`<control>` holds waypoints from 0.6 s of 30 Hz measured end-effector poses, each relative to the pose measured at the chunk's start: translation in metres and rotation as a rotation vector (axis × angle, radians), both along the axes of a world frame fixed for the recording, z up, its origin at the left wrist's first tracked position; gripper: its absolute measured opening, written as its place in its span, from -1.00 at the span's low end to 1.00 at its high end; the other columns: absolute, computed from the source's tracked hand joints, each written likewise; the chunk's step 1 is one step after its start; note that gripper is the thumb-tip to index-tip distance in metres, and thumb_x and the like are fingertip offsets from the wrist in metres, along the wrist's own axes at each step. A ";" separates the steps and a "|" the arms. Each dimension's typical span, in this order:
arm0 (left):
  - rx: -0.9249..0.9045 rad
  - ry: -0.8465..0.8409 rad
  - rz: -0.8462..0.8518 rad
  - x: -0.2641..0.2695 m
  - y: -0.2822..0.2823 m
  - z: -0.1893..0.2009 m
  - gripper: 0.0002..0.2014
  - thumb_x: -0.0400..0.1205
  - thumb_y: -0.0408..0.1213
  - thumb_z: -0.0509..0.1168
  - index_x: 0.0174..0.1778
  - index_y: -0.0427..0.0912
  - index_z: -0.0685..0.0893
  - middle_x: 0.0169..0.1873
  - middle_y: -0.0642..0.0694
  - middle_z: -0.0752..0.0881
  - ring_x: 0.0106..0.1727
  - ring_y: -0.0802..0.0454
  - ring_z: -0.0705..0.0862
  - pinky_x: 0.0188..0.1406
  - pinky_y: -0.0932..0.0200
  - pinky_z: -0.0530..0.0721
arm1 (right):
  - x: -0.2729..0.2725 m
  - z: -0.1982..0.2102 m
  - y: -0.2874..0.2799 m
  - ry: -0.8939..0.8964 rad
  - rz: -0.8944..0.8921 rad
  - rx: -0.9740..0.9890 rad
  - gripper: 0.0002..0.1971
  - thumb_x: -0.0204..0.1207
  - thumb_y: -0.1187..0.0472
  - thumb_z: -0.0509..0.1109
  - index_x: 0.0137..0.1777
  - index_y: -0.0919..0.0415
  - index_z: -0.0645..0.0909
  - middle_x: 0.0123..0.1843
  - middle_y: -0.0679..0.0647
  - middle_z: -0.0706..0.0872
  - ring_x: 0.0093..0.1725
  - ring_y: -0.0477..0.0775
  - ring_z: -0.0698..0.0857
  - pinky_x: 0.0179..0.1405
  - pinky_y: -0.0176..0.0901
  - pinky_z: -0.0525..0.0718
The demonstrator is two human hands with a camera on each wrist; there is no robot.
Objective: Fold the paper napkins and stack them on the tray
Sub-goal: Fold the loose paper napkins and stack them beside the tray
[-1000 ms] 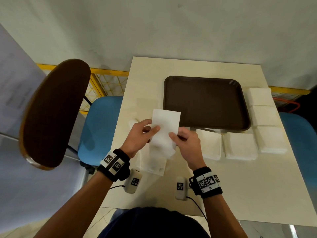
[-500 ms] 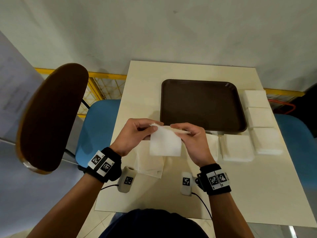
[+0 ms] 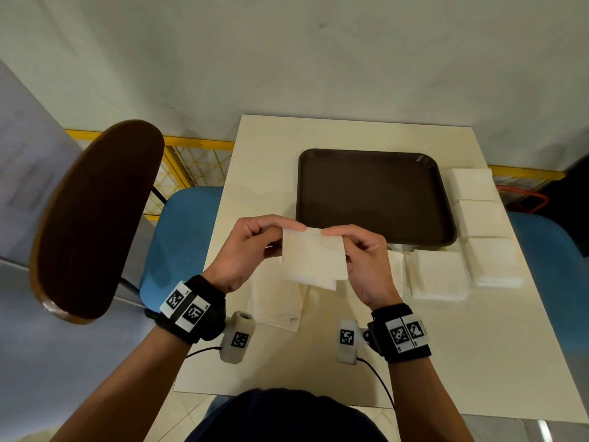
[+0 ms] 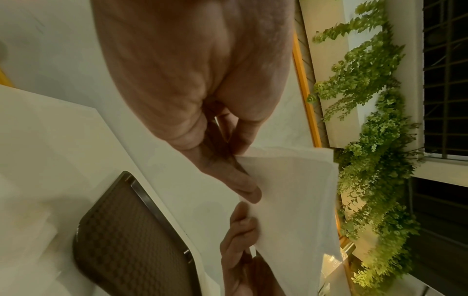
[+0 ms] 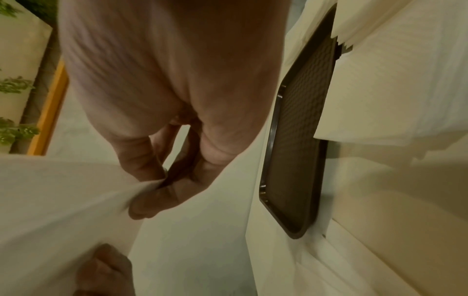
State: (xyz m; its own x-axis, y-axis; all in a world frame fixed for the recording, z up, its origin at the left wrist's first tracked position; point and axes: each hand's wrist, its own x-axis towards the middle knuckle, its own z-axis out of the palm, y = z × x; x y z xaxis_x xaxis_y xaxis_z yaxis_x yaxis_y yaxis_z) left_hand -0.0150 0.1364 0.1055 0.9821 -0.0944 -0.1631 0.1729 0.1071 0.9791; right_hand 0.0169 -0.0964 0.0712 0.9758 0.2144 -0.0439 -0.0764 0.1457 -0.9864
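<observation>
Since the earlier frame we have doubled the napkin [image 3: 314, 256] into a near-square. Left hand [image 3: 247, 250] and right hand [image 3: 361, 260] each pinch a top corner, grip clamped on it, above the tabletop [image 3: 318, 355], just near of the tray [image 3: 373, 196].

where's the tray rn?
Head view: the brown tray sits on the table's far half, empty, just beyond the held napkin, with napkin stacks along its right side.

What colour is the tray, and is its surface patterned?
Dark brown tray, with a fine embossed grid texture; the pattern shows best in the left wrist view.
</observation>
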 end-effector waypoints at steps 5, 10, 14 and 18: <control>0.009 0.024 0.029 0.000 -0.006 0.001 -0.62 0.87 -0.43 0.10 0.02 -0.33 0.86 0.09 -0.18 0.81 0.10 -0.13 0.75 0.08 -0.06 0.70 | 0.000 -0.001 -0.004 -0.002 -0.005 0.018 -0.70 0.72 0.53 0.29 -0.01 0.41 0.88 0.02 0.26 0.87 0.10 0.14 0.80 0.00 -0.08 0.73; 0.454 -0.227 -0.025 0.004 -0.013 -0.003 -0.93 0.74 -0.24 0.50 0.10 0.00 0.85 -0.17 -0.16 0.80 -0.08 -0.09 0.77 0.09 0.07 0.79 | 0.002 0.009 -0.014 -0.154 0.072 -0.297 -0.81 0.79 0.32 0.34 0.08 0.15 0.80 0.04 0.03 0.85 0.13 0.14 0.80 0.13 0.03 0.75; 0.544 -0.317 -0.135 0.006 -0.020 -0.003 -0.70 0.72 -0.21 0.54 0.34 0.11 0.71 -0.19 -0.14 0.81 -0.11 -0.04 0.81 0.05 0.13 0.79 | 0.005 0.016 -0.010 -0.248 0.252 -0.688 -0.73 0.72 -0.24 0.47 0.32 -0.24 0.61 0.09 -0.26 0.84 0.13 -0.28 0.79 0.05 -0.38 0.73; 0.679 -0.325 -0.237 0.011 -0.023 -0.009 -0.63 0.71 -0.23 0.54 0.40 0.09 0.66 -0.18 -0.07 0.81 -0.04 0.03 0.84 0.12 0.13 0.84 | 0.007 0.008 -0.009 -0.455 0.273 -0.815 -0.82 0.83 -0.18 0.35 0.08 -0.15 0.65 -0.14 -0.24 0.72 -0.11 -0.12 0.74 -0.12 0.06 0.74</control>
State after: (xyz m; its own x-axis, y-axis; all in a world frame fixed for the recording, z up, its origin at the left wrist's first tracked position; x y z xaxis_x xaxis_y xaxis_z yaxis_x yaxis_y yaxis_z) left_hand -0.0044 0.1132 0.0968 0.9565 -0.2901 0.0317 -0.1899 -0.5361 0.8225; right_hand 0.0236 -0.1058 0.0792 0.8572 0.5070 0.0897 0.4073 -0.5611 -0.7207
